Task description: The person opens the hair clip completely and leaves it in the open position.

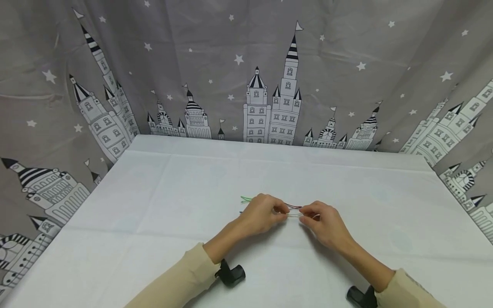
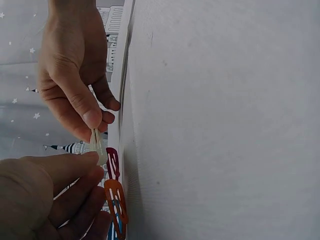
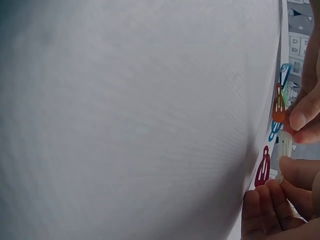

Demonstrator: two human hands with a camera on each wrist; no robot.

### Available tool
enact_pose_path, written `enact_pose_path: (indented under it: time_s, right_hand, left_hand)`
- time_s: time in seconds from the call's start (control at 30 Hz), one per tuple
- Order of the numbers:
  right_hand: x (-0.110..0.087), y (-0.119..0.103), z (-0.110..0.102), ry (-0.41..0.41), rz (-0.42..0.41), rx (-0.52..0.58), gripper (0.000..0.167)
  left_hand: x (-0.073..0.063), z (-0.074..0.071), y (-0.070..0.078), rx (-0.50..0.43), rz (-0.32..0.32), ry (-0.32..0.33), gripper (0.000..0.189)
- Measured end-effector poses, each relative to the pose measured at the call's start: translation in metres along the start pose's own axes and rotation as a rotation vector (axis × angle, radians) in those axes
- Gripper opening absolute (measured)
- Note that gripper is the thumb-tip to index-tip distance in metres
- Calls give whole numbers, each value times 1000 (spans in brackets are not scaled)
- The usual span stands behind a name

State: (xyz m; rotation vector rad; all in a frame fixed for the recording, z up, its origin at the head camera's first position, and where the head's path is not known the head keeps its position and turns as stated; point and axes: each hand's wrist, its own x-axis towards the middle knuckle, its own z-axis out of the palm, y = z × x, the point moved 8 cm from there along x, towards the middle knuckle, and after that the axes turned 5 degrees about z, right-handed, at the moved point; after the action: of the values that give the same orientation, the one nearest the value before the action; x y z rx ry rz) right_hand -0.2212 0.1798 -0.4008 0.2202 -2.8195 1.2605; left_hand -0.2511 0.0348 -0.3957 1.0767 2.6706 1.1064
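A white snap hair clip (image 3: 285,144) is stretched between both hands. My left hand (image 1: 263,214) pinches one end between thumb and fingers, and my right hand (image 1: 323,222) pinches the other, its remaining fingers curled loosely. Close beyond the fingertips lies a dark red hair clip (image 3: 263,169) on the white table. Near the left hand, an orange hair clip (image 2: 116,207) overlaps a blue clip (image 3: 274,132). A green clip (image 1: 245,199) pokes out beyond the left hand in the head view, where that hand hides most of the group.
White cloth covers the table (image 1: 154,205). Behind it hangs a grey curtain (image 1: 215,51) printed with castles and stars. Dark wrist cameras (image 1: 232,274) sit at both beige sleeves (image 1: 185,278).
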Motion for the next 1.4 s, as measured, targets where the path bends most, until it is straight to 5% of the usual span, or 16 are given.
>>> enact_pose_path:
  time_s: [1.4]
  right_hand:
    - [6,1,13,-32,-5,-119,22]
  left_hand:
    - [-10,-12,-14,-60,-30,49,12]
